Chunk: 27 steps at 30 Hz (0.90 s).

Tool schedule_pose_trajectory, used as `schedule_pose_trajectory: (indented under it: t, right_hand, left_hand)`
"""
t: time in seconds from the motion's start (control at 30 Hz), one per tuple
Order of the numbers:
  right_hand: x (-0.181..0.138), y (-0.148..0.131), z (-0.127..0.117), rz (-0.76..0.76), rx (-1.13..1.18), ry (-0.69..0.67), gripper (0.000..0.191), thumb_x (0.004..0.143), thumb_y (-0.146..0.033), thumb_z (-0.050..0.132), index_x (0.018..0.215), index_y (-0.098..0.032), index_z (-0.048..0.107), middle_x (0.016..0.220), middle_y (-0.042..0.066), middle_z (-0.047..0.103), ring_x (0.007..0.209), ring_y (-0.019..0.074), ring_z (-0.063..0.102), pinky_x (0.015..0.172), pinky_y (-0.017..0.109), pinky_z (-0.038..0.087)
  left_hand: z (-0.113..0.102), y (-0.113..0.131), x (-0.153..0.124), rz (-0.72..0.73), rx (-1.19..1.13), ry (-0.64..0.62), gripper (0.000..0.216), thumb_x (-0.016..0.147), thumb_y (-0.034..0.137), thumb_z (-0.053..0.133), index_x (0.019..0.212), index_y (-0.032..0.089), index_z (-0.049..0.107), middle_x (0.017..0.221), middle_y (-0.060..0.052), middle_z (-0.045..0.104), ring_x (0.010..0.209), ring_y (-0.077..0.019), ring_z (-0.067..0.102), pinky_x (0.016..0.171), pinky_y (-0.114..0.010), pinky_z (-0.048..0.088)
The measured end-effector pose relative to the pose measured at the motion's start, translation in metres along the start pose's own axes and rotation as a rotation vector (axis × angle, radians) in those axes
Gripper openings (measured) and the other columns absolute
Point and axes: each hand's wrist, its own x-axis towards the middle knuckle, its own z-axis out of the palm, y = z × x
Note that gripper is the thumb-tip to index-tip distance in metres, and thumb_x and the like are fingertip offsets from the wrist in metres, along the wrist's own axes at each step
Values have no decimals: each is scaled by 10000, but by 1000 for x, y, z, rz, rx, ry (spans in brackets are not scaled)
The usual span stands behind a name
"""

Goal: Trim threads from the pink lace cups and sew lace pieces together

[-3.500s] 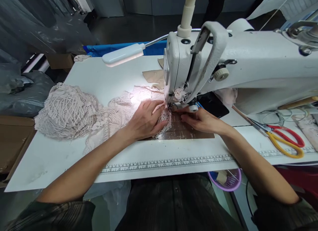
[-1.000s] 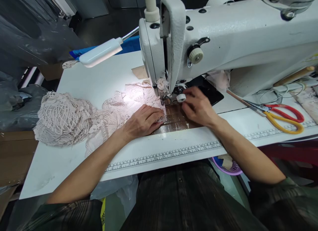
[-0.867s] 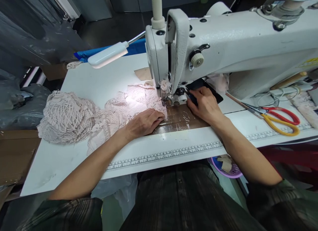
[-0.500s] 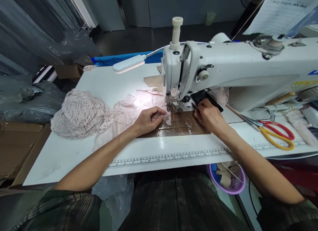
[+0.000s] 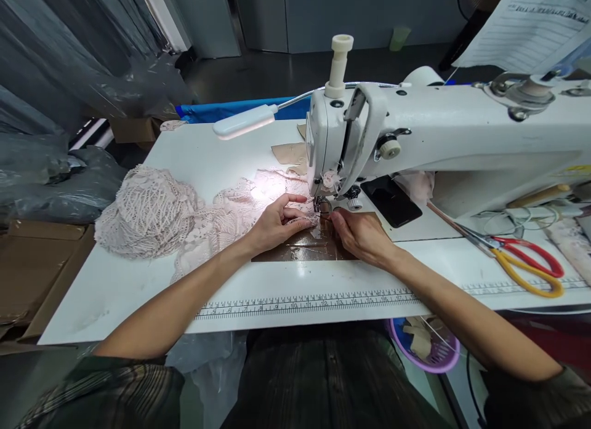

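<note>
Pale pink lace runs across the table to the needle area of a white sewing machine. My left hand pinches the lace's edge just left of the presser foot. On the other side of the foot, my right hand is closed, thumb and index finger together, close to a thin curved metal piece. What its fingers hold, if anything, is too small to make out. Under both hands lies a shiny brown sheet.
A bundled lace ball sits at the left. Right of the needle lie a black phone and scissors with red and yellow handles. A lamp hangs over the lace. A printed ruler lines the front edge, above a purple basket.
My right hand has moved left from beside the phone to the presser foot, uncovering the phone. My left hand stays at the lace. The view has shifted slightly.
</note>
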Motion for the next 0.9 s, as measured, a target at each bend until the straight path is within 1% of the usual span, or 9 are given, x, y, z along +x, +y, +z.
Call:
schedule_pose_trajectory:
  t: [0.03,0.1,0.23,0.33,0.4,0.5,0.67,0.8,0.9]
  right_hand:
    - [3,-2,0,-5,-60,1,441,1033,-404,249,825,-183,569,685,55,643,583,171,562,569,275,317]
    - [7,-6,0,-18,-154,11,446,1032,-395,260,841,-169,594,695,66,653,575,169,556,556,273,289]
    - [9,-14,-1,-35,-251,-8,401,1019,-385,316,989,-143,634,745,91,692,609,195,592,549,274,281]
    - [13,-19,0,1,-313,-43,405,1015,-411,338,1104,-140,625,786,102,712,622,218,615,542,281,276]
    - [17,-21,2,20,-324,-64,403,1015,-428,348,1134,-150,615,839,105,722,667,231,637,550,282,282]
    - [22,-23,6,70,-296,-94,386,1020,-443,349,1110,-173,610,893,97,724,743,242,661,573,280,302]
    - [25,-23,4,140,-247,-134,363,1008,-480,379,1091,-202,597,884,79,719,754,244,666,582,275,316]
    - [26,-23,5,65,-213,-92,323,1006,-432,404,1074,-187,603,893,87,716,780,244,658,600,277,338]
    - [29,-22,11,-7,-191,-21,316,1002,-421,408,998,-184,617,873,92,710,770,238,647,595,278,335]
  left_hand:
    - [0,0,0,-6,-5,1,528,774,357,773,1184,160,504,851,-55,767,802,-168,701,759,-287,509]
    - [-1,0,1,-18,-7,14,536,773,346,773,1194,160,499,831,-43,762,748,-146,684,719,-264,498]
    - [-2,2,1,-45,0,38,553,769,341,771,1212,158,495,800,-27,752,626,-106,625,634,-234,464]
    - [-3,4,1,-55,4,43,565,769,337,766,1228,156,490,795,-24,746,607,-101,606,616,-232,449]
    - [-4,4,1,-61,5,41,581,768,330,766,1243,153,481,811,-25,745,625,-103,606,621,-232,443]
    - [-5,4,2,-69,-2,44,596,764,308,770,1256,152,471,777,0,725,627,-95,589,628,-227,430]
    - [-5,2,3,-73,-30,47,578,773,288,764,1250,149,469,712,27,689,610,-88,571,634,-229,423]
    - [-5,1,4,-85,-47,44,579,762,270,770,1241,152,469,767,2,716,682,-114,626,682,-244,450]
    - [-5,1,6,-81,-48,30,593,761,287,769,1249,155,461,770,0,722,688,-128,646,688,-256,468]
